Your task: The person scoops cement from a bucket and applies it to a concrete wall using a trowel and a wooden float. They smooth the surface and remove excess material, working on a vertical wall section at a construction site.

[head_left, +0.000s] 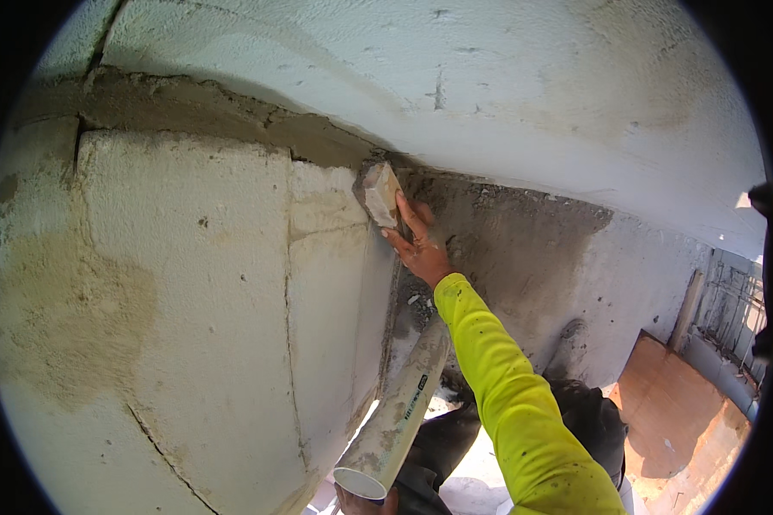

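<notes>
In my right hand [416, 245], at the end of a yellow-green sleeve, is a small pale rectangular block [381, 194] with a rough, dirty face. My fingers press along its right side. It meets the inner corner where the cracked pale wall [189, 283] joins the dark mortar patch [515, 249]; I cannot tell if it is sponge, foam or something harder. Below slants a cream plastic pipe [395, 416], smeared with mortar, its open end toward me. My left hand [365, 500] grips that near end from beneath, mostly hidden by the pipe and the picture's lower edge.
A pale slab [489, 86] overhangs the corner, with a grey mortar band [180, 107] along the joint at left. Dark-clothed legs [584, 421] are under my arm. At lower right are a brown board [668, 403], a grey pipe [723, 373] and metal bars [734, 300].
</notes>
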### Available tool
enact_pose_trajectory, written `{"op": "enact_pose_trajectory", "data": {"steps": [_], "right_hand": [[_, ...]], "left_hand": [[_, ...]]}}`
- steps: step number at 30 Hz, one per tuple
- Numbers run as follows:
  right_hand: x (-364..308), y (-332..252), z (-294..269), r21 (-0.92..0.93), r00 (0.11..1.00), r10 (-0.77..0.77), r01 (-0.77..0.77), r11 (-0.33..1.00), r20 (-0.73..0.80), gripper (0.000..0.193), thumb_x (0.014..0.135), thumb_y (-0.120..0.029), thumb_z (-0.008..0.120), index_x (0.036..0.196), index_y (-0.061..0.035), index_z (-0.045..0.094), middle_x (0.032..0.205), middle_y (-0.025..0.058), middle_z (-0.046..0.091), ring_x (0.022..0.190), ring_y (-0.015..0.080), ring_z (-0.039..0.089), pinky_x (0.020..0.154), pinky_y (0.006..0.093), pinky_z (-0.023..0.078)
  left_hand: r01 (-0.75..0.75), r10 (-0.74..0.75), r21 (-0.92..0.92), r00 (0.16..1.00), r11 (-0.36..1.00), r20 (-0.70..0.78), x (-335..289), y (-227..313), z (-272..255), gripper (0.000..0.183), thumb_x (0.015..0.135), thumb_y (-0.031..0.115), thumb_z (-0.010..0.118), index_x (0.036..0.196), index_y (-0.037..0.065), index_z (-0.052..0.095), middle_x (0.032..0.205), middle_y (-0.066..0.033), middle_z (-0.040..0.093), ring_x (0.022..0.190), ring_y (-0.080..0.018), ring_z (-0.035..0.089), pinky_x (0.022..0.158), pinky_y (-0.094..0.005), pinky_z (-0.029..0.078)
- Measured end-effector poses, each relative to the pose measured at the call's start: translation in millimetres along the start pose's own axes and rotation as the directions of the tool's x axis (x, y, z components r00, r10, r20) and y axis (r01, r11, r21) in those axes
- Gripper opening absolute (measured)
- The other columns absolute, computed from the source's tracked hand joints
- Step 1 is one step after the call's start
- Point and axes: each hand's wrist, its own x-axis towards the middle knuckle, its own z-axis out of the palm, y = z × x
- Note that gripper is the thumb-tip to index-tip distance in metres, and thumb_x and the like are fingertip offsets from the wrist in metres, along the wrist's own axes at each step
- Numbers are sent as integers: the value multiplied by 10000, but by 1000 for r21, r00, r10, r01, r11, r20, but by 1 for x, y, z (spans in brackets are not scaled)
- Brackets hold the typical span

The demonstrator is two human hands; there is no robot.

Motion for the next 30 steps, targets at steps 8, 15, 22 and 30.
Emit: {"op": "enact_pose_trajectory", "data": {"steps": [8, 15, 22, 30], "right_hand": [[45, -47, 22, -173, 949, -305, 287, 942, -85, 729, 795, -96, 802, 1448, -216, 501, 1258, 182, 489, 1100, 359, 529, 943, 425, 490], [-3, 47, 25, -30, 988, -90, 87, 996, -126, 794, 820, -97, 793, 1508, -229, 419, 1259, 164, 479, 1104, 344, 526, 960, 391, 476], [-12, 2, 24, -101, 991, -130, 128, 987, -9, 798, 886, -91, 746, 1558, -212, 332, 1383, 158, 465, 1256, 270, 496, 1018, 320, 431], [-14, -24, 37, 327, 872, 484, -438, 837, -69, 804, 898, -132, 732, 1563, -165, 282, 1360, 140, 454, 1286, 264, 454, 1055, 322, 394]], "left_hand": [[28, -34, -118, 998, 993, -53, 0, -7, -7, 830, 801, 446, 702, 1439, -18, 447, 1506, -306, 376, 1407, -490, 321, 1204, -540, 199], [-143, 139, 37, 987, 989, 85, 2, -27, -2, 759, 815, 434, 690, 1426, 32, 488, 1452, -239, 487, 1387, -451, 378, 1185, -540, 236], [-31, 33, -25, 995, 999, 97, 10, 2, -17, 784, 827, 494, 662, 1403, -9, 491, 1427, -282, 486, 1344, -459, 422, 1140, -530, 305], [-83, 97, -134, 990, 987, 100, 16, 16, -35, 657, 700, 280, 744, 1289, 32, 590, 1306, -259, 569, 1239, -445, 507, 1047, -502, 415]]}}
